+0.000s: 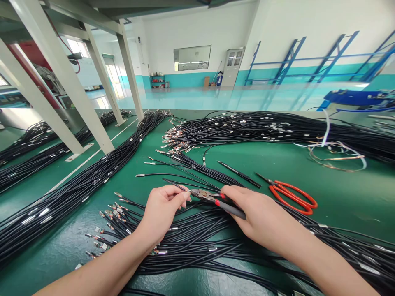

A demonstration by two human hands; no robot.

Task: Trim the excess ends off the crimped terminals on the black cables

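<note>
My left hand (163, 207) is closed in a pinch on the end of a thin black cable (174, 183), whose tip sticks out to the left. From the right, my right hand (251, 209) grips the dark handles of a pair of pliers (204, 195) with red bands. The jaws of the pliers meet the cable right beside my left fingertips; whether they bite on it I cannot tell. Beneath both hands lies a bundle of black cables (197, 230) with metal terminals at the left ends. Other loose cable ends (150, 163) lie just beyond my left hand.
Red-handled scissors (293, 195) and a black pen-like tool (239, 174) lie beyond my right hand. A large cable bundle (247, 127) crosses the back of the green table (277, 158). White metal posts (61, 78) stand at the left, beside another long bundle (92, 176).
</note>
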